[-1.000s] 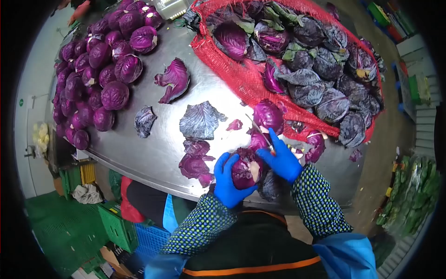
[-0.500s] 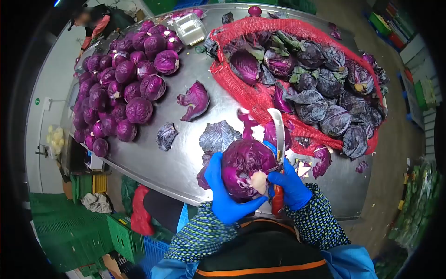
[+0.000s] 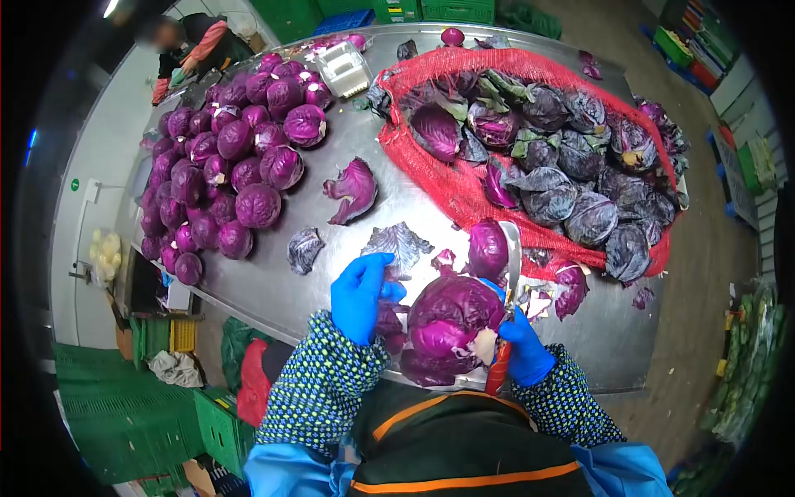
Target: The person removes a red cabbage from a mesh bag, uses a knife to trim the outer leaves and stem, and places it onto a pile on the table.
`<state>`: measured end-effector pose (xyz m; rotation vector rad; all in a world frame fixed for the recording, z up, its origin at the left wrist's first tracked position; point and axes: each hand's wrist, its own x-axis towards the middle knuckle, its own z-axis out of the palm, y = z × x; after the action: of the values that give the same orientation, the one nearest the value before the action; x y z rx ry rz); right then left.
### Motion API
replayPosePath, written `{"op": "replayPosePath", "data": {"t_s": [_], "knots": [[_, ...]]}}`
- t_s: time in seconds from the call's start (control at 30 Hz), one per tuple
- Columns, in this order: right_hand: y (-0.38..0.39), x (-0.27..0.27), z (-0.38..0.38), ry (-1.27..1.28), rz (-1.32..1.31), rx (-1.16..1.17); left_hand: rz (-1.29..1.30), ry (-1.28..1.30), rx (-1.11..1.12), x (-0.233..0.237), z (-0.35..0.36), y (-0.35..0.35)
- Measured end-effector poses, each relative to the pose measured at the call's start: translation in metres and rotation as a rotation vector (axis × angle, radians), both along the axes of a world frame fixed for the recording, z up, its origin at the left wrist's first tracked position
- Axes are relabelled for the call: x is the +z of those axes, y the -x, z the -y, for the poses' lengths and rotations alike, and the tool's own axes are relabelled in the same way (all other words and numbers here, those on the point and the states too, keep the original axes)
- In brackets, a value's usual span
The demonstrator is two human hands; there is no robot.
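A purple cabbage (image 3: 455, 313) with a pale cut stem stands in front of me near the table's edge. My left hand (image 3: 358, 296), in a blue glove, is off the cabbage to its left, its fingers apart, beside a dark loose leaf (image 3: 399, 247). My right hand (image 3: 527, 352), also gloved, is closed on the red handle of a knife (image 3: 512, 257) at the cabbage's right side. The curved blade points up and away from me. Some right fingers lie behind the cabbage, partly hidden. A smaller purple cabbage (image 3: 488, 248) sits just beyond.
A heap of purple cabbages (image 3: 257, 205) covers the table's left part. On the right, a red mesh bag (image 3: 431, 178) holds darker cabbages. Loose leaves (image 3: 353, 192) and a clear plastic container (image 3: 344, 69) lie between them. Another person (image 3: 207, 45) stands at the far left.
My left hand has let go of the cabbage and moved up and left. The cabbage has shifted slightly right and shows a brighter purple patch. The knife blade has tilted a little to the right.
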<state>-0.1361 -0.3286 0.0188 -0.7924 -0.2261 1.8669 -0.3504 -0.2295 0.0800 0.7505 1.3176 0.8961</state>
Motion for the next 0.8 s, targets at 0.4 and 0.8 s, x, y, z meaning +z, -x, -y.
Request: {"op": "replayPosePath", "data": {"t_s": [0.4, 0.8], "knots": [[-0.013, 0.002, 0.005, 0.138, -0.224, 0.211, -0.884, -1.287, -1.123, 0.053, 0.018, -0.012], [-0.023, 0.019, 0.007, -0.478, 0.694, 0.116, 1.084, 0.420, -0.094, -0.030, 0.084, -0.026]]}}
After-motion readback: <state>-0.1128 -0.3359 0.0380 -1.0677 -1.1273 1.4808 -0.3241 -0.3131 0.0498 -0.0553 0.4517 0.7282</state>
